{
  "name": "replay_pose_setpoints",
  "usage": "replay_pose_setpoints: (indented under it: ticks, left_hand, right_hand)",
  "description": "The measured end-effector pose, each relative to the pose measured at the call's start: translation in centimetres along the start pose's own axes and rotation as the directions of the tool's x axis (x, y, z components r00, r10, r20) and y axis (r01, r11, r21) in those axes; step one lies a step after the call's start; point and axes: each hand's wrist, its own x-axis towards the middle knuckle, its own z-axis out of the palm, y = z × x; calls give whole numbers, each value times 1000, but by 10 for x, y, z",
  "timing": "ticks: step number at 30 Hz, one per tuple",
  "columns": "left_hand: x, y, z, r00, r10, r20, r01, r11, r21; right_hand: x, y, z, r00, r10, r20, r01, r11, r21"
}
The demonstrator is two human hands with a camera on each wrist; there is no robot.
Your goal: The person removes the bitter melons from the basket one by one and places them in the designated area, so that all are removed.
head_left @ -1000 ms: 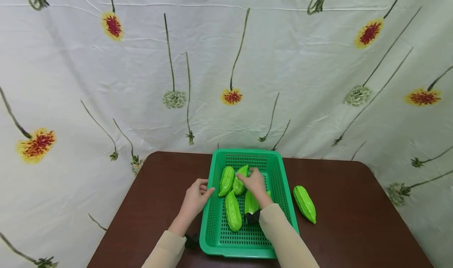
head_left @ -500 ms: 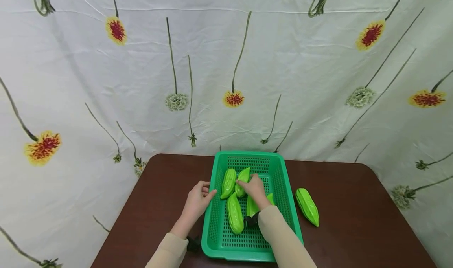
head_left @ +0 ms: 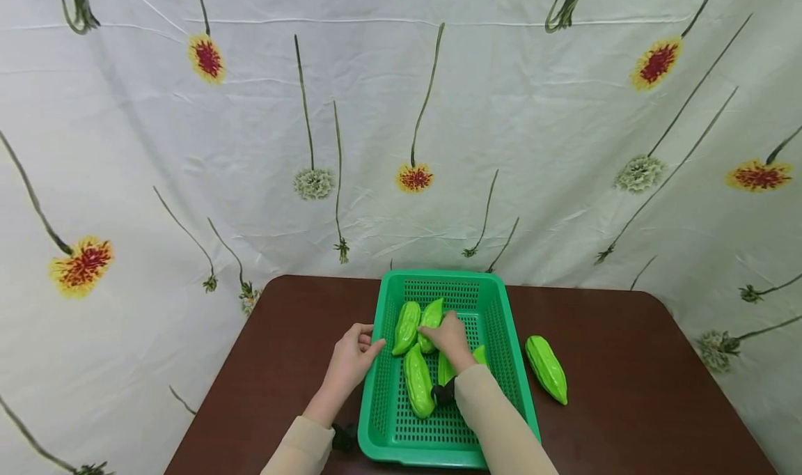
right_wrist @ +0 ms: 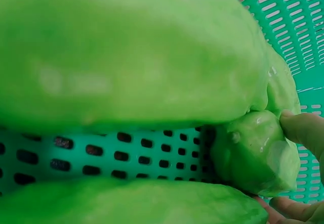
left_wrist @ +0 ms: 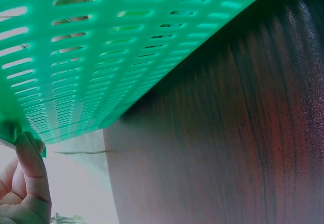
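Several green bitter melons lie in a green plastic basket. My right hand reaches into the basket and grips the bitter melon at the back middle. In the right wrist view the thumb presses one side of that melon, with fingers on its other side. Beside it lies another bitter melon; a third bitter melon lies nearer the front. More melons are partly hidden under my right wrist. My left hand pinches the basket's left rim, thumb inside, as the left wrist view also shows from outside the wall.
A single bitter melon lies on the dark brown table, right of the basket. Behind the table hangs a white cloth with printed flowers.
My right hand has come down slightly nearer and its fingers have settled on the back middle bitter melon. The left hand stays at the rim. The whole head view has shifted slightly.
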Motion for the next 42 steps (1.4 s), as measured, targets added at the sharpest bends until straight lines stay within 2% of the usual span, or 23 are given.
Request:
replay_pose_setpoints:
  ticks: [10, 17, 27, 34, 42]
  left_hand:
    - [-1, 0, 0, 1000, 17, -5, -17, 1000, 7]
    - [-2, 1, 0, 1000, 30, -1, -30, 1000, 10]
    - [0, -1, 0, 1000, 12, 2, -12, 1000, 6]
    - [0, -1, 2, 1000, -11, 14, 11, 1000, 8]
    - [2, 1, -1, 1000, -7, 8, 7, 1000, 17]
  right_hand:
    - [0, -6, 1, 999, 37, 36, -37, 999, 5]
    - [0, -5, -2, 999, 41, 27, -42, 998, 37]
    - [4, -11, -10, 998, 42, 39, -45, 995, 84]
    - [-1, -17, -24, 999, 28, 36, -33, 992, 125]
    - [-11, -30, -54, 999, -41, 23, 38, 990, 135]
